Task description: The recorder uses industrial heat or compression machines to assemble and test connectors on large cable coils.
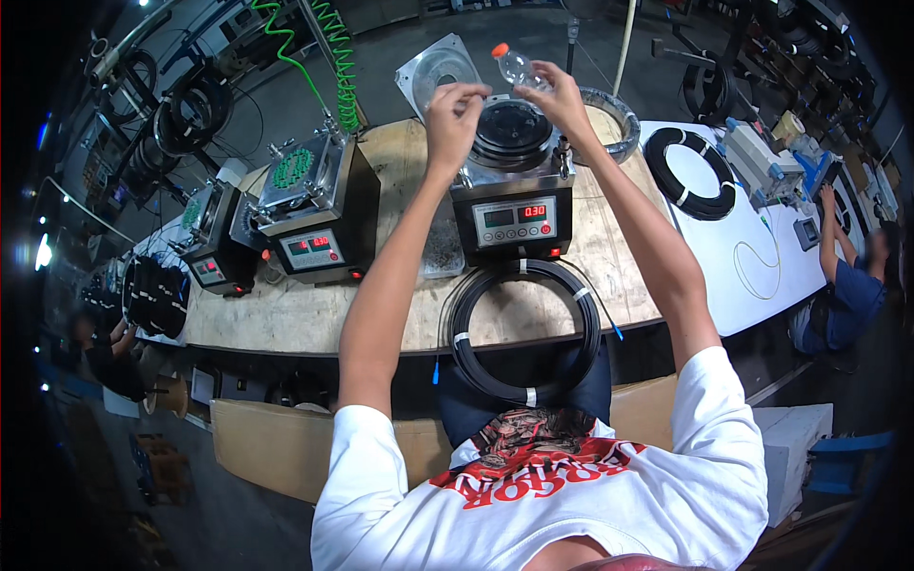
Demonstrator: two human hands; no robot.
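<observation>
Head view: a boxy machine [512, 228] stood on the worktop [305, 314].
Clear bottle [517, 68]: was tilted, near the black disc [512, 124].
Right hand [556, 97]: gripped its uncapped end.
Left hand [457, 110]: was partly curled; its hold was unclear.
Grip: light, steady pressure probably suited it.

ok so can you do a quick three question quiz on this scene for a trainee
1. Which hand holds the orange-capped clear plastic bottle?
2. Pick one: the small end connectors on the black ring-shaped cable coil at the front edge of the pale wooden table are a) green, b) blue, c) yellow.
3. True or false: the brightest digits on the black boxy machine topped by the round black disc are red.
Key: 1. The right hand. 2. b. 3. True.
</observation>
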